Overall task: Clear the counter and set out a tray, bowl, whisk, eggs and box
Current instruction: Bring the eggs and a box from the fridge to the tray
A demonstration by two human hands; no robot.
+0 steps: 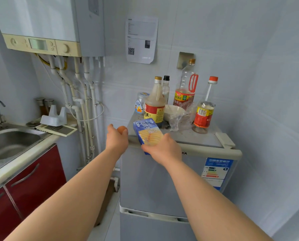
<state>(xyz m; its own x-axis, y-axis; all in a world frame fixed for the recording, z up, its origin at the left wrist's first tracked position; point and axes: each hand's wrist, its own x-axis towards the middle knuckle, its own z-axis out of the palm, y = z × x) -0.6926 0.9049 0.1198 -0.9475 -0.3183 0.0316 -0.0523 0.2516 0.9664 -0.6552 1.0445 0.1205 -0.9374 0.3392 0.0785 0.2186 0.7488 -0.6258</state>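
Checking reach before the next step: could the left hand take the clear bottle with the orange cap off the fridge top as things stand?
Probably not. The left hand is shut on a brown egg, and the clear orange-capped bottle stands at the far right of the grey fridge top, beyond the right hand holding the blue and yellow box.

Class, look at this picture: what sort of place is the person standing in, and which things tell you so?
Most likely a small home kitchen. A steel sink with a tap sits in the counter, sauce bottles crowd the top of a fridge, and a wall boiler hangs above.

A white-tiled wall (pixel 232 49) backs a grey fridge (pixel 154 185), a wall boiler (pixel 41 18) and red cabinets (pixel 32 176).
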